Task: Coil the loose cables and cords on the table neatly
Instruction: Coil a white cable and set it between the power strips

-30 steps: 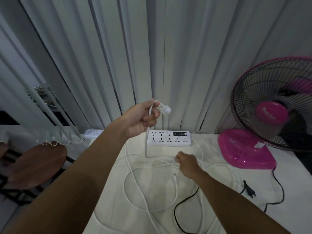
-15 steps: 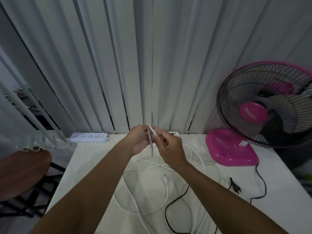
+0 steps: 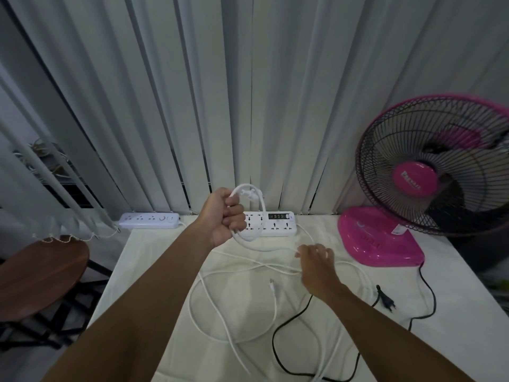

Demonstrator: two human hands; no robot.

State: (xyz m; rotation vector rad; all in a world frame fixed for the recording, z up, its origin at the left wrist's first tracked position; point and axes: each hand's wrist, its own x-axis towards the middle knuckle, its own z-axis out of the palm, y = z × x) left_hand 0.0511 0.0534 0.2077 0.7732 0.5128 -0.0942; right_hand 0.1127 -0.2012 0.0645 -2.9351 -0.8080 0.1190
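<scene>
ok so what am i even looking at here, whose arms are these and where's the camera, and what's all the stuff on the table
There is no machine here: these are a person's two bare arms, filmed by a wide-angle camera worn on their head, looking forward and down.

The left hand, raised above the table, is closed around one loop of white cord with its plug at the top. The right hand, lower down, pinches the same cord further along.

On the white table lie more loose white cord, a black cord with its black plug, a white power strip and a pink fan. A second power strip sits at the back left corner. Vertical blinds hang behind.
</scene>
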